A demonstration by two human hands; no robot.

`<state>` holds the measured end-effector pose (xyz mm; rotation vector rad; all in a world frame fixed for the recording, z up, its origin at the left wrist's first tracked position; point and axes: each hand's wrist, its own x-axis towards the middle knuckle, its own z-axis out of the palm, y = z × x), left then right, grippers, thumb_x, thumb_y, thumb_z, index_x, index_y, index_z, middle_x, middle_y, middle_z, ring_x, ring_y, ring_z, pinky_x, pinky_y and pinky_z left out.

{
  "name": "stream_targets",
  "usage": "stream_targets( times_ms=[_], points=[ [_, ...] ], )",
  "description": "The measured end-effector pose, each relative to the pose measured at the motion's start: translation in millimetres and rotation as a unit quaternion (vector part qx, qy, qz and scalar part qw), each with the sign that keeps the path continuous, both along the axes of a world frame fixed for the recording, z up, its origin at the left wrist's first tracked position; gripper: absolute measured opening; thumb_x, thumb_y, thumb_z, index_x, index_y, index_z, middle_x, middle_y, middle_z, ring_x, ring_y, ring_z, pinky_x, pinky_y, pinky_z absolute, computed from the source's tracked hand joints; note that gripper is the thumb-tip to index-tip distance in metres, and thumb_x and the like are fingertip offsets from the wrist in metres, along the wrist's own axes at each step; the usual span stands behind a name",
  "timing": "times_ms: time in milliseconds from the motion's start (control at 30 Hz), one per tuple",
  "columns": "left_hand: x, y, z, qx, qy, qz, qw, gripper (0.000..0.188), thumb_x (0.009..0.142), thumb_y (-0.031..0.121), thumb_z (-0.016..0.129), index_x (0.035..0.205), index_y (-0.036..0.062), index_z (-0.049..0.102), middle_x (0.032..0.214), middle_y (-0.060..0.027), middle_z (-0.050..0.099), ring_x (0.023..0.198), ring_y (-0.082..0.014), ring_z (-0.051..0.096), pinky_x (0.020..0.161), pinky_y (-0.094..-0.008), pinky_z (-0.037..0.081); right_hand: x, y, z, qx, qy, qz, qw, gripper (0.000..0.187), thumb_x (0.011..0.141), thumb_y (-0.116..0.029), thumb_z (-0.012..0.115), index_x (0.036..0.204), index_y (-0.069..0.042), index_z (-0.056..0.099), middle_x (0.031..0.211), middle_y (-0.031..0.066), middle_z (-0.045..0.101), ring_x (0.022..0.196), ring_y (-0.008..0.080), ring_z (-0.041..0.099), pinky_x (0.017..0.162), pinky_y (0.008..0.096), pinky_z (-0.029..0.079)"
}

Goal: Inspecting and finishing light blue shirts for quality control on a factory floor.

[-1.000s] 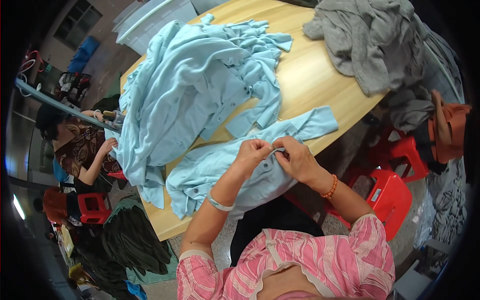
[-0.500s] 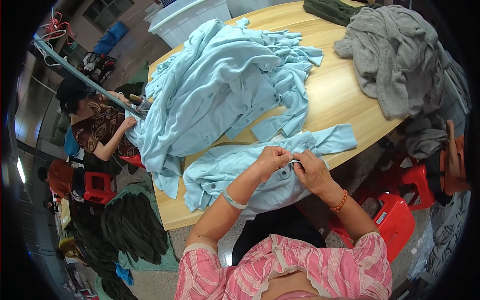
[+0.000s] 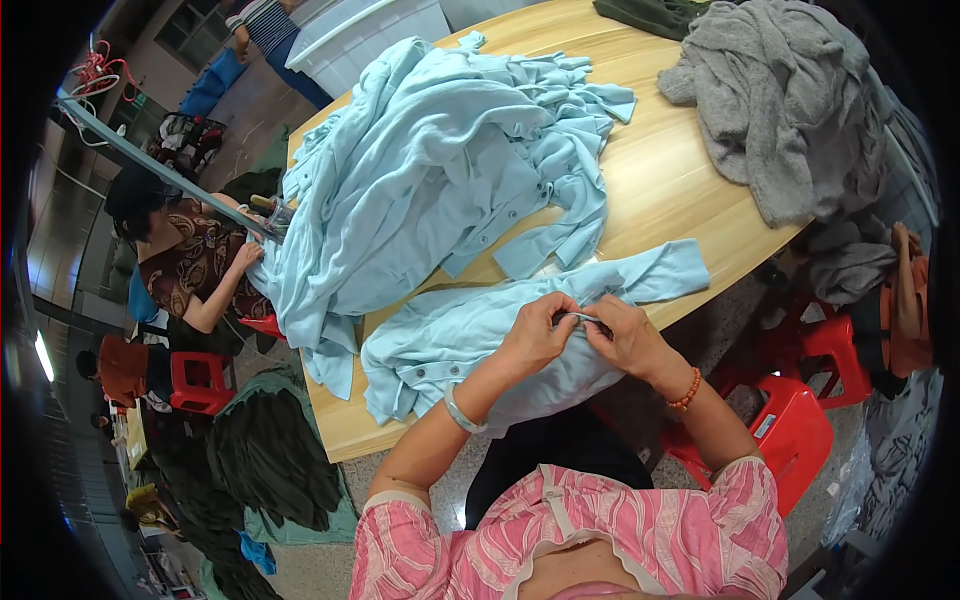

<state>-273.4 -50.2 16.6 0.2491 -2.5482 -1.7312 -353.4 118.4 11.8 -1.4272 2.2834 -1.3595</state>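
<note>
Head view: blue garment (image 3: 480, 315) lies on the near edge of the table (image 3: 680, 190), just in front of the wearer, its near side hanging over the edge. Left hand (image 3: 538, 335) pinches the garment's edge between thumb and index finger, tips together, bangle (image 3: 462, 410) on the wrist. Right hand (image 3: 628, 338) just beside it, thumb and fingers closed in a pinch on the same edge; exact fingertip contact too small to tell. A short strip of edge shows between the two pinches. One sleeve (image 3: 668, 272) points right along the table; dark buttons (image 3: 452, 372) show at the left end. Bead bracelet (image 3: 686, 390) on the right wrist. Behind the garment, a big blue heap (image 3: 420, 180), same colour, also with buttons. Grey heap (image 3: 780, 110) at far right of the table, dark green cloth (image 3: 650, 14) next to it. White bin (image 3: 385, 42) beyond the far edge. At left a co-worker (image 3: 205, 265) in a brown patterned top has a hand on the blue heap. Red stool (image 3: 795, 430) on the floor at right, another (image 3: 200, 382) at left. Dark pile (image 3: 275, 455) on a green sheet (image 3: 295, 525), lower left.
</note>
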Motion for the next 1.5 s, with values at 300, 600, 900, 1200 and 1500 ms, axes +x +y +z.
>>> stream_targets(
  times_ms=[300,600,900,1200,1500],
  points=[
    [-8.6,-5.0,-2.8,-0.071,0.015,-0.006,0.997,0.008,0.088,0.007,0.058,0.089,-0.0008,0.058,0.070,-0.0026,0.052,0.066,-0.0091,0.045,0.059,-0.0262,0.040,-15.5,-1.0,-4.5,0.009,0.023,0.056,0.998,0.016,0.079,0.001,0.058,0.094,0.002,0.056,0.084,0.0180,0.053,0.079,0.0374,0.054,0.065,0.0417,0.045],
    [-12.2,-11.1,-6.6,-0.031,-0.035,-0.031,0.998,0.006,0.091,0.004,0.054,0.091,-0.0012,0.057,0.075,0.0031,0.053,0.067,-0.0038,0.044,0.059,-0.0199,0.037,-18.5,-5.5,-18.9,-0.011,0.014,0.064,0.998,0.016,0.080,0.001,0.056,0.096,0.001,0.057,0.083,0.0158,0.052,0.074,0.0354,0.055,0.065,0.0397,0.044],
    [-7.7,-3.2,-8.2,-0.026,-0.037,-0.024,0.999,0.005,0.089,0.002,0.057,0.092,-0.0016,0.058,0.075,0.0021,0.054,0.067,-0.0042,0.046,0.060,-0.0198,0.039,-23.6,13.4,-1.1,0.075,0.003,0.018,0.997,0.014,0.081,-0.013,0.065,0.086,0.000,0.062,0.081,0.0148,0.061,0.076,0.0329,0.061,0.068,0.0375,0.048],
    [-18.6,22.3,18.2,-0.309,0.216,-0.023,0.926,0.029,0.075,-0.001,0.064,0.103,0.0034,0.059,0.099,-0.0113,0.060,0.095,-0.0298,0.055,0.083,-0.0381,0.042,-45.2,52.3,2.5,0.115,0.017,-0.036,0.993,0.013,0.081,-0.012,0.066,0.089,-0.002,0.066,0.083,0.0129,0.064,0.076,0.0295,0.062,0.070,0.0365,0.049],
    [-35.5,32.0,8.4,-0.145,0.002,-0.051,0.988,0.015,0.074,0.013,0.071,0.082,0.0015,0.066,0.073,-0.0136,0.057,0.075,-0.0291,0.053,0.066,-0.0370,0.043,-47.1,42.8,4.3,0.019,-0.203,-0.015,0.979,0.020,0.086,-0.019,0.067,0.089,0.001,0.067,0.064,0.0000,0.056,0.060,0.0077,0.048,0.055,0.0246,0.040]
  ],
)
